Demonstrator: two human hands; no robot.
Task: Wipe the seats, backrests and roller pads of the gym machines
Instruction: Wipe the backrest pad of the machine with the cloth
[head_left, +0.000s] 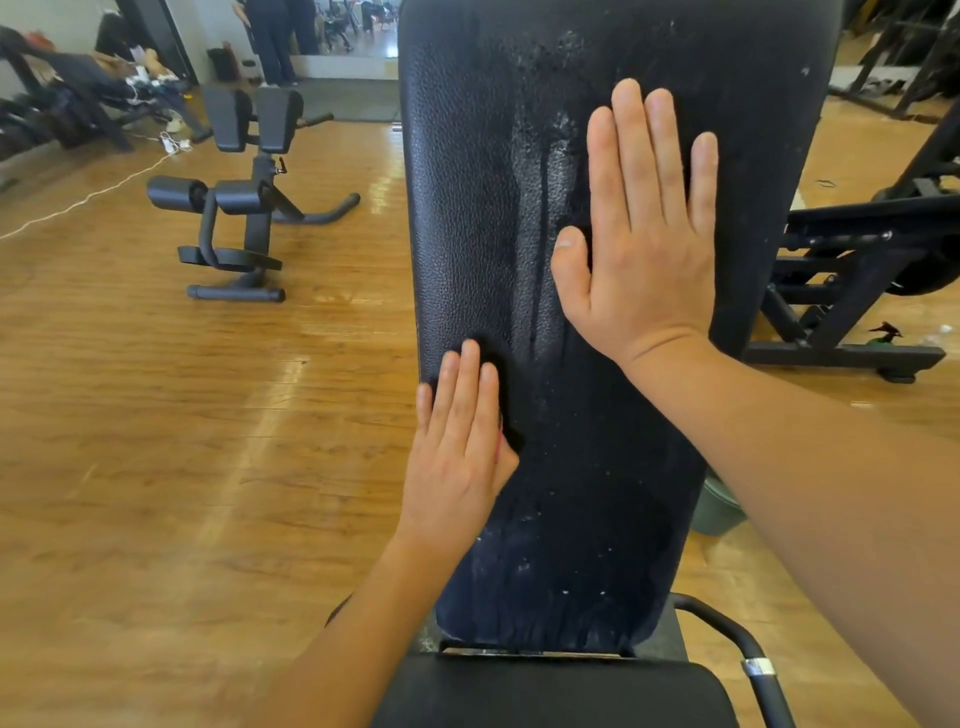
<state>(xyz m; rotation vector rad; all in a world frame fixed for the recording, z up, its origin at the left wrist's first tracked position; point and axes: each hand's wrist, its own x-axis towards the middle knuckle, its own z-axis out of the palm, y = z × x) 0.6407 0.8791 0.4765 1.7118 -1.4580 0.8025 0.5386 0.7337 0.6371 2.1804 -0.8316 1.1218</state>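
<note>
On the wet backrest (493, 234), both hands pressed flat, fingers straight, gripping nothing: left hand (457, 447) at 7 o'clock, right hand (644, 249) at 2 o'clock.

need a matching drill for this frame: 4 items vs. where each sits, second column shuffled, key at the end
Things
1. left hand
2. right hand
3. seat
4. roller pads

Places
A. on a machine standing on the wood floor, away to the left
B. flat on the backrest, upper right part
C. just below the backrest's lower end
D. flat at the backrest's lower left edge

Pairs: 1-D, 2-B, 3-C, 4-A
</note>
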